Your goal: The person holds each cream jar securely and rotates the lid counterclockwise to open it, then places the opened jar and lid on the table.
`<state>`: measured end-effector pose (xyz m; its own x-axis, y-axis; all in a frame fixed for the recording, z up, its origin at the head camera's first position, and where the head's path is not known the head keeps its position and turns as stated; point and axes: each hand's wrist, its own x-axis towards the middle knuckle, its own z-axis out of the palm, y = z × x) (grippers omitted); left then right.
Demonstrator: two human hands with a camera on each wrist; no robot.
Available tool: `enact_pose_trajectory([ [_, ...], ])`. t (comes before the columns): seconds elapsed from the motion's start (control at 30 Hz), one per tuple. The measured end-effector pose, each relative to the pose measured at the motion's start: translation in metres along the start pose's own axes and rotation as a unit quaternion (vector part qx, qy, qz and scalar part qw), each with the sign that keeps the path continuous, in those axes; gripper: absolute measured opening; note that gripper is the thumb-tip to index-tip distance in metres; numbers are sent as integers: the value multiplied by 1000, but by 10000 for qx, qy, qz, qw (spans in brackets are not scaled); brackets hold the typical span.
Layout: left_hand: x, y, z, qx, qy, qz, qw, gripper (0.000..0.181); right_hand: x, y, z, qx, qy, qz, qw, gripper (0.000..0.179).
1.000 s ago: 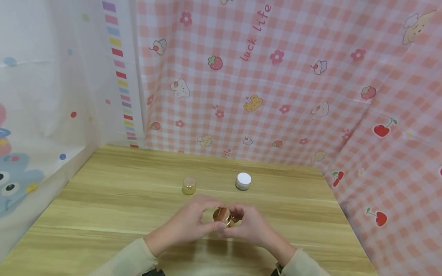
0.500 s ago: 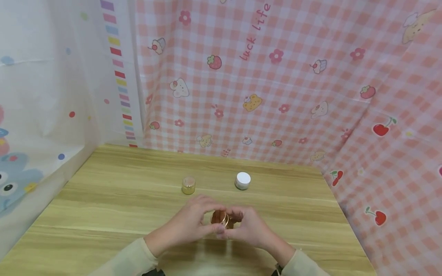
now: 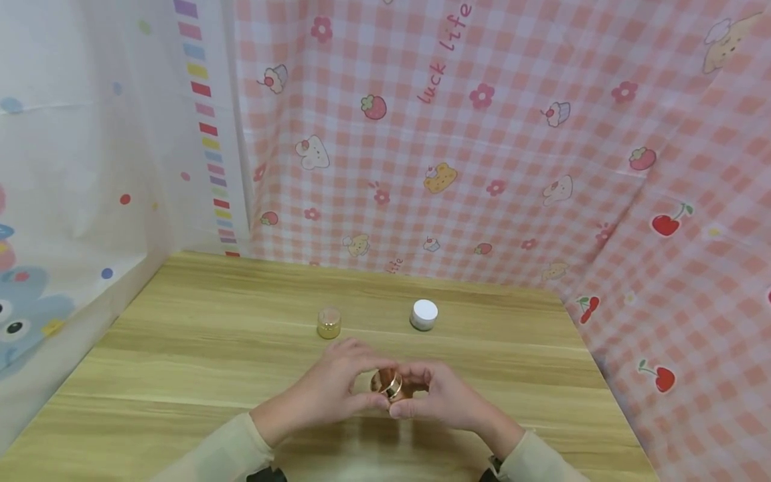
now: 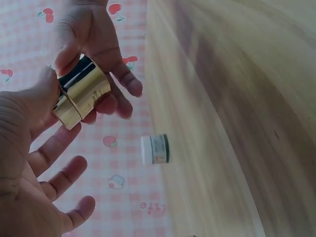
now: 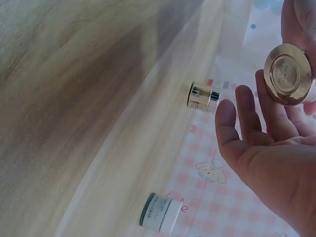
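A shiny gold cosmetic jar (image 3: 387,384) is held between both hands above the table, tipped on its side. My left hand (image 3: 334,388) pinches its narrower end with thumb and index finger; in the left wrist view the other fingers of that left hand (image 4: 29,148) spread away from the jar (image 4: 84,91). Thumb and fingertips of my right hand (image 3: 446,402) grip the wider end. The right wrist view shows the jar's round base (image 5: 287,74) with embossed marks, beside the spread fingers of the right hand (image 5: 276,158).
Beyond the hands, a smaller gold jar (image 3: 329,323) stands at the left and a white-lidded jar (image 3: 424,315) at the right. The wooden table (image 3: 199,335) ends at a pink checked cloth (image 3: 409,140) behind and a white patterned cloth (image 3: 90,134) at left.
The gold jar has turned and tilted a little between the hands. My right fingers have shifted slightly on it, with the right thumb a bit farther right. The two standing jars stay put.
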<state>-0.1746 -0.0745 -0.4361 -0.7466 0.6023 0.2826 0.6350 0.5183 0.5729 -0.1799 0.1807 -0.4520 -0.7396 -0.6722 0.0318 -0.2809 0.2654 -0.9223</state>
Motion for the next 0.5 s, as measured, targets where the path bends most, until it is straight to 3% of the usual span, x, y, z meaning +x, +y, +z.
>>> enact_pose_trajectory([
  [0.13, 2, 2, -1, 268, -55, 104, 9996, 52, 0, -1, 1, 48, 147, 199, 9997, 30],
  [0.3, 4, 5, 0, 707, 88, 212, 9972, 52, 1, -3, 1, -115, 378, 230, 9990, 32],
  [0.5, 6, 5, 4, 914, 239, 201, 9953, 53, 2, -4, 2, -246, 591, 403, 9971, 38],
])
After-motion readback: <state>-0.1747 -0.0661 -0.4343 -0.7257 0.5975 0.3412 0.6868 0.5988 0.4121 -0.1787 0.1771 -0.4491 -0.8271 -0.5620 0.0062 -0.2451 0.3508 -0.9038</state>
